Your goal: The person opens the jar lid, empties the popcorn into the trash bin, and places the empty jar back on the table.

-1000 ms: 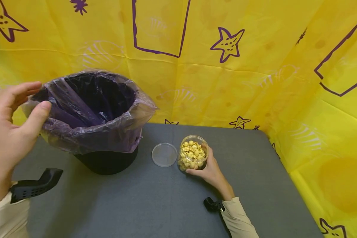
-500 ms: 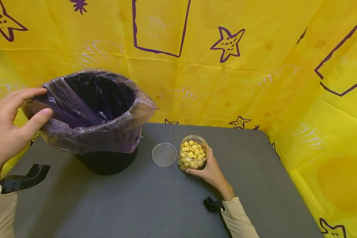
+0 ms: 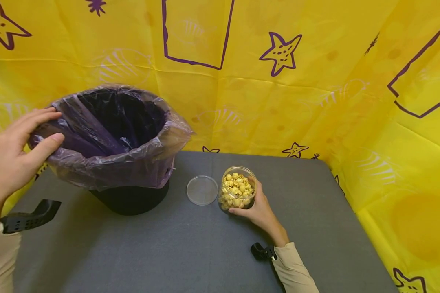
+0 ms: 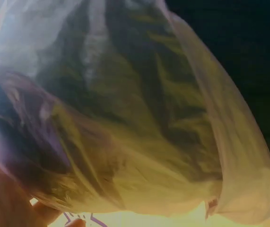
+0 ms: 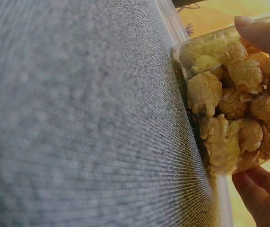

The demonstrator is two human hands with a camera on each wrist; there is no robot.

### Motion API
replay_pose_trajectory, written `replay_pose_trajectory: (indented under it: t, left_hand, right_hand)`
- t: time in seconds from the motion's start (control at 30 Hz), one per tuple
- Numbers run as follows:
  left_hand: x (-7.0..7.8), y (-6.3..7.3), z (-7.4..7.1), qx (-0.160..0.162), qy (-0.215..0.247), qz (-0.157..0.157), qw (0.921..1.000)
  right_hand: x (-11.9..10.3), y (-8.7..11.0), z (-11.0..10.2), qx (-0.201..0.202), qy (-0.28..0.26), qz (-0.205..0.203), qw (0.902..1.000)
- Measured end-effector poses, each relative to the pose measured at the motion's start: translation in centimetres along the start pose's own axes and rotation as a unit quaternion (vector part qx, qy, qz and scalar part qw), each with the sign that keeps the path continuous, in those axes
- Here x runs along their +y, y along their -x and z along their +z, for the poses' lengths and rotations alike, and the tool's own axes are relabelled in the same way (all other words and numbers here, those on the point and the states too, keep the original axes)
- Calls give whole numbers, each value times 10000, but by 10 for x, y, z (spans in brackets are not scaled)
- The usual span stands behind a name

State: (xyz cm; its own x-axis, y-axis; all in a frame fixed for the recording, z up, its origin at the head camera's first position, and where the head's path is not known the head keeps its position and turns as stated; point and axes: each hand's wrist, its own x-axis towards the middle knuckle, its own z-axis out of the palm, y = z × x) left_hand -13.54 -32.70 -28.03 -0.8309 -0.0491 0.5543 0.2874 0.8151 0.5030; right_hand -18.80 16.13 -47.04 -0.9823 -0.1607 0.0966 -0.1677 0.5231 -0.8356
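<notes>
"What's the biggest thing there?"

"A yellow cloth (image 3: 333,44) printed with purple starfish, hanging behind the bin and off to its right."

"And under the bin?"

"A grey worktop (image 3: 190,252). The bin (image 3: 132,199) itself is black and stands upright, with a thin purplish liner (image 3: 110,167) folded out over its rim."

"Where are the hands?"

"The left hand (image 3: 16,156) is at the bin's left edge, fingers extended over the liner's rim and thumb apart from them. The right hand (image 3: 258,209) is well to the right of the bin, its thumb and fingers curled around a jar."

"Tell me about that jar."

"It's clear and uncovered, standing upright on the worktop (image 5: 78,118) to the right of the bin."

"Anything smaller?"

"A clear round lid (image 3: 202,190) lies flat, nearer the bin than the jar (image 3: 238,195) is. A black strap (image 3: 31,215) sits on the left wrist, below the bin's left edge in the head view. Smallest are the pale yellow popcorn pieces (image 3: 237,185) filling much of the jar, right of the bin."
</notes>
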Motion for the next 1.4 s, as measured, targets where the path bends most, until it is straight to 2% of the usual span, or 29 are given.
replay_pose_trajectory:
  t: [0.07, 0.17, 0.37, 0.7, 0.87, 1.17, 1.4]
  left_hand:
    - [-3, 0, -1, -177, 46, 50, 9998]
    - [-6, -1, -1, -280, 88, 183, 9994]
    - [-8, 1, -1, -229, 184, 298, 9991]
    - [-4, 2, -5, -399, 240, 1, 9989]
    - [-4, 2, -6, -451, 220, -62, 9987]
    - [-4, 2, -4, -383, 194, 229, 9988]
    - [-4, 1, -3, -444, 312, 204, 9983]
  right_hand:
    - [0, 0, 0, 4, -7, -6, 10000]
    - [0, -1, 1, -5, -11, -38, 10000]
    - [0, -2, 1, -9, 4, -110, 9999]
    - [-3, -3, 1, 80, 121, -227, 9996]
    - [-5, -3, 1, 282, 215, -486, 9982]
    - [-19, -3, -7, 463, 141, -622, 9969]
    - [-38, -7, -20, 405, 16, -865, 9954]
